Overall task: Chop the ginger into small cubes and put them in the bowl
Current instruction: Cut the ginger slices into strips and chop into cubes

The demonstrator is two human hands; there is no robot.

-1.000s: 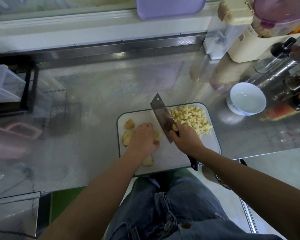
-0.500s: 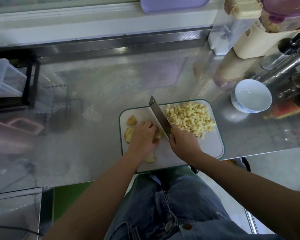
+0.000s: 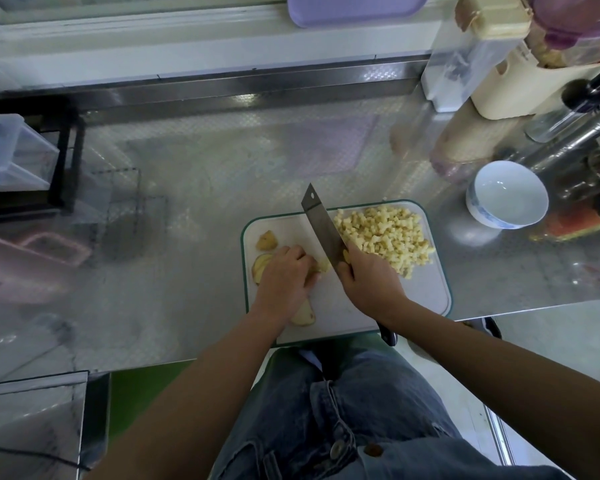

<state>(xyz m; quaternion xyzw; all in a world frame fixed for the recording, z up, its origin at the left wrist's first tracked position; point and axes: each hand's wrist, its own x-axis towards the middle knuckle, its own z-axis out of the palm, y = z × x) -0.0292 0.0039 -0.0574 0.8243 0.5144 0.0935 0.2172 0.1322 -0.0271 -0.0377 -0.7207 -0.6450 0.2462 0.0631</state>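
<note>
While left hand [image 3: 286, 277] holds ginger [image 3: 323, 265], cleaver [image 3: 321, 225] in right hand [image 3: 368, 282] points away-left.

Board [image 3: 426, 299] on counter [image 3: 205, 202], at front edge. Cube pile [image 3: 385, 233] on board, right rear. Ginger pieces [image 3: 266, 241] on board, left side. Cleaver [image 3: 321, 226] between them. Bowl [image 3: 489, 220] on counter, right-rear of board, apart.

One cleaver [image 3: 321, 223], one bowl [image 3: 506, 194], one board [image 3: 425, 292], three loose ginger chunks [image 3: 266, 241], one cube heap [image 3: 385, 233]
</note>
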